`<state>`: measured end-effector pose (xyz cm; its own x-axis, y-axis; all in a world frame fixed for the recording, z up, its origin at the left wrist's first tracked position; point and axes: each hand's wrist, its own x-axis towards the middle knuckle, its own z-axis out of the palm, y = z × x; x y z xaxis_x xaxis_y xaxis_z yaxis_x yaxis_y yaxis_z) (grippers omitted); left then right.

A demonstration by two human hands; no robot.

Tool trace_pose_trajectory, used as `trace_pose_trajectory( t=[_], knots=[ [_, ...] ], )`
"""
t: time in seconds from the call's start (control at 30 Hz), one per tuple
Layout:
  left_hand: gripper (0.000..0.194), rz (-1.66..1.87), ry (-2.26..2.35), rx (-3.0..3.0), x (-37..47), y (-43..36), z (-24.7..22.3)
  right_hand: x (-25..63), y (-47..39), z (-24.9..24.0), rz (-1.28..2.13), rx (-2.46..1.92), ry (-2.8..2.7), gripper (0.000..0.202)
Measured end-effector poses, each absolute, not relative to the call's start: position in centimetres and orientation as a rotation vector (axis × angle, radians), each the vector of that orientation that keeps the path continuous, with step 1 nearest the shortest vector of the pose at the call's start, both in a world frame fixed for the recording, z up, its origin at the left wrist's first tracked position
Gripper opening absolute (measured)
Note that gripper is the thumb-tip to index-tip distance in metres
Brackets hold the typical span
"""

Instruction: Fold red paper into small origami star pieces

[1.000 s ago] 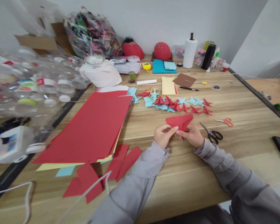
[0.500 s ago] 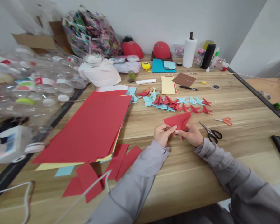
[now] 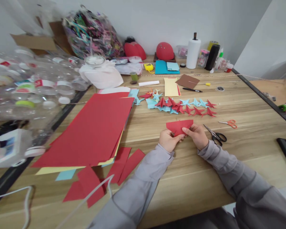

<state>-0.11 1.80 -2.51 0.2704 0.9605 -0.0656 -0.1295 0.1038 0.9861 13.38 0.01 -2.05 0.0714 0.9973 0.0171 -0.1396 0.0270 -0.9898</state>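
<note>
A folded piece of red paper point(image 3: 177, 126) is held up just above the table between both hands. My left hand point(image 3: 168, 140) pinches its lower left part, thumb on the near face. My right hand point(image 3: 197, 136) grips the right side, its thumb pressed on the front of the paper. The fingers behind the sheet are hidden. Beyond the hands lie rows of folded red and light-blue paper cranes point(image 3: 173, 104). Black-handled scissors point(image 3: 216, 135) rest right of my right hand, with small orange-handled scissors point(image 3: 230, 123) farther right.
Large red sheets point(image 3: 92, 127) lie stacked on the left, with cut red pieces point(image 3: 91, 186) in front and a white cable point(image 3: 95, 189) across them. Plastic bottles point(image 3: 45, 84) crowd the left edge. A black pen point(image 3: 192, 90) and brown card point(image 3: 187, 81) lie farther back.
The red paper has tilted and dropped slightly, and its upper edge now runs nearly level. My right thumb has moved up onto its front face. My left hand has shifted slightly right.
</note>
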Motion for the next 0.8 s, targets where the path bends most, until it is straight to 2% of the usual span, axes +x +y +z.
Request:
trace_pose_trajectory(
  t=[0.4,0.6,0.8],
  knots=[
    [0.036,1.001,0.919,1.044,0.05,1.68,-1.66,13.57,0.25,-2.47,1.203,-1.17,-0.898,0.059],
    [0.037,1.082,0.893,1.007,-0.01,1.98,-2.05,13.33,0.04,-1.85,1.256,-1.101,-1.007,0.042],
    [0.04,1.11,0.902,0.936,0.21,2.09,-2.29,13.39,0.14,-2.18,1.132,-1.138,-1.004,0.038]
  ],
)
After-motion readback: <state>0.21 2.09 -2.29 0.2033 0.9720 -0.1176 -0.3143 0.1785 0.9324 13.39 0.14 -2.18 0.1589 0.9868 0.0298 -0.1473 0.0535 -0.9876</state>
